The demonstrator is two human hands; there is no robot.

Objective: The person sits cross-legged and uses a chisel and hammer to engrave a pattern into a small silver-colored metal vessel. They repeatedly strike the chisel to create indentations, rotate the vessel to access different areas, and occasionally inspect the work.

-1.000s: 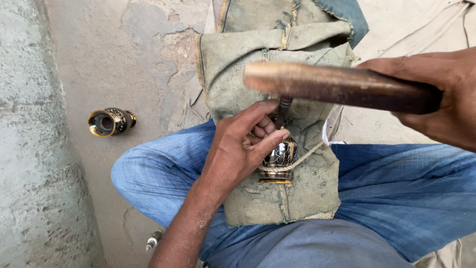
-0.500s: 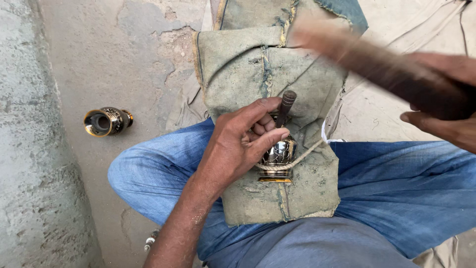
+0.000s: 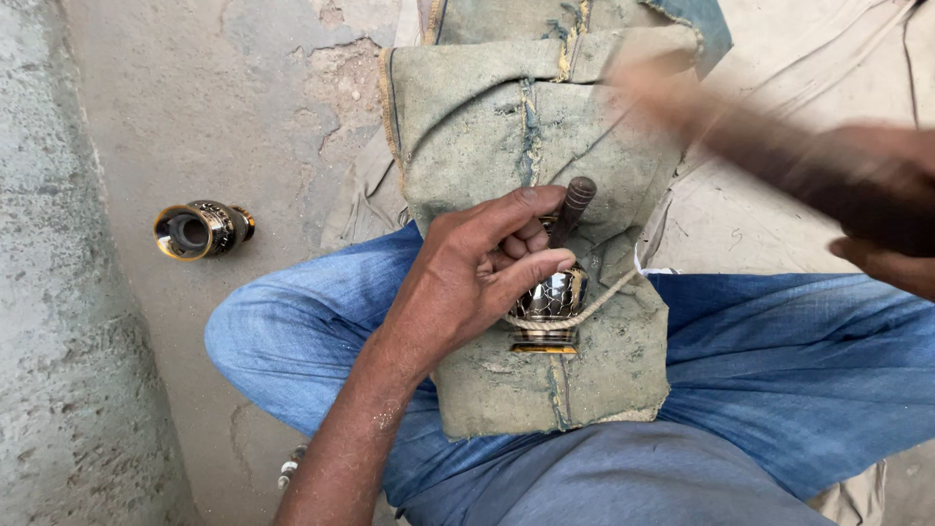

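Note:
My left hand (image 3: 477, 273) grips a thin dark metal punch (image 3: 573, 206) and steadies a small shiny engraved brass pot (image 3: 550, 307) that rests on a worn green-grey cloth pad (image 3: 506, 127) over my lap. A cord (image 3: 609, 292) loops around the pot. My right hand (image 3: 891, 209) at the right edge holds a wooden stick (image 3: 721, 131), blurred by motion, raised above and to the right of the punch.
A second brass pot (image 3: 200, 230) lies on its side on the cement floor (image 3: 243, 88) to the left. A rough concrete wall (image 3: 49, 292) runs down the left edge. My legs in blue jeans (image 3: 789, 380) are crossed under the pad.
The stick has swung from low over the punch up and off to the right and is now blurred. My left hand and the pot have stayed in place.

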